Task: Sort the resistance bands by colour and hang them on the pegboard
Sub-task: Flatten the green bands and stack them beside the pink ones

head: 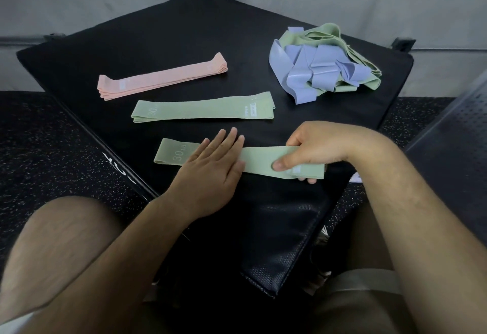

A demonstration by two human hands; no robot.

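Mat point(171, 30) holds pink stack point(162, 76), green band point(258, 161), tangled pile point(316, 70).

Both arms are bare as far up as they show, the left forearm point(123, 252) and right forearm point(421, 215) covered in fine hair that thins toward the wrists, and the left hand point(210, 170) and right hand point(313, 146) are bare too, with short, trimmed nails. The left leg point(60, 228) is bare and hairy like the arms, while on the right side sit dull brownish shorts point(355, 314) edged with a paler grey-beige hem point(369, 281). A sliver of white cloth point(13, 321) shows by the upper end of the left arm, too little to tell what garment it is.
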